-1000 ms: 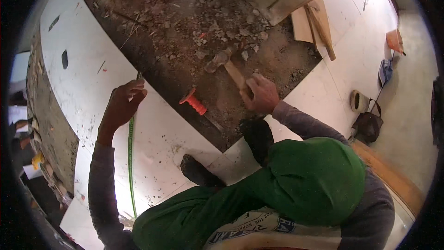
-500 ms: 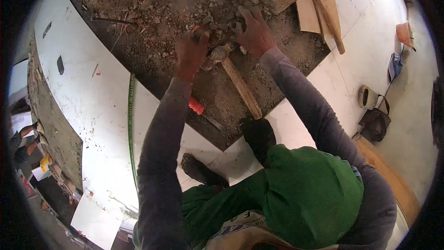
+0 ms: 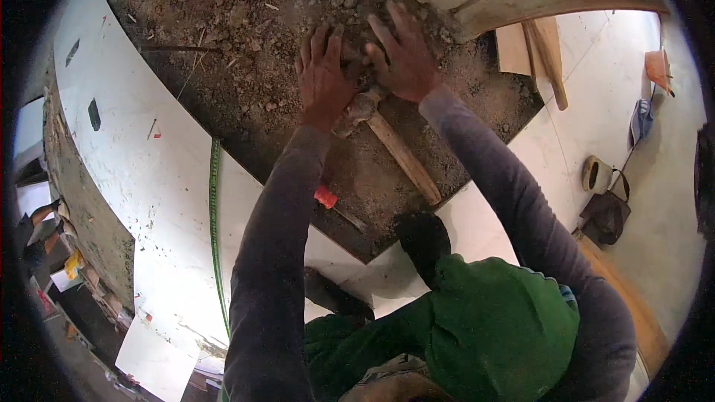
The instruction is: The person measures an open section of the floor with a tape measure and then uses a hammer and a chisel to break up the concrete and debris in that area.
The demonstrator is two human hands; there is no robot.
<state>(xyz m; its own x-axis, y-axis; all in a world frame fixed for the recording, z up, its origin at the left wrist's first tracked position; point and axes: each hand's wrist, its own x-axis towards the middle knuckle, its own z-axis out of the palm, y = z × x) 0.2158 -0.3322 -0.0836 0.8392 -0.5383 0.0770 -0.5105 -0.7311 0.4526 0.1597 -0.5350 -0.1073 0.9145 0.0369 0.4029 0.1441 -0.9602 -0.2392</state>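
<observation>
My left hand [image 3: 325,82] is open over the broken soil [image 3: 253,100], its fingers apart and pointing away from me. Beside it, my right hand [image 3: 406,63] is also open, with fingers spread near the lumps of dirt. Neither shows anything in its grasp, though what lies under the palms is hidden. Just below the hands lies a hammer [image 3: 404,158], its dusty head partly between my wrists and its wooden handle slanting toward my feet. A tool with a red handle [image 3: 325,196] and a thin shaft lies next to my left forearm, which covers part of it.
White floor tiles [image 3: 167,186] border the soil pit, with a green marked strip [image 3: 214,216] on the left ones. A dark rod [image 3: 179,49] lies across the soil. Wooden pieces [image 3: 547,59] stand at the right corner. A dark bag [image 3: 605,216] sits farther right.
My left hand has gone from closed, with something red at its fingers, to open. Both hands now lie closer together and flatter. The view has shifted slightly.
</observation>
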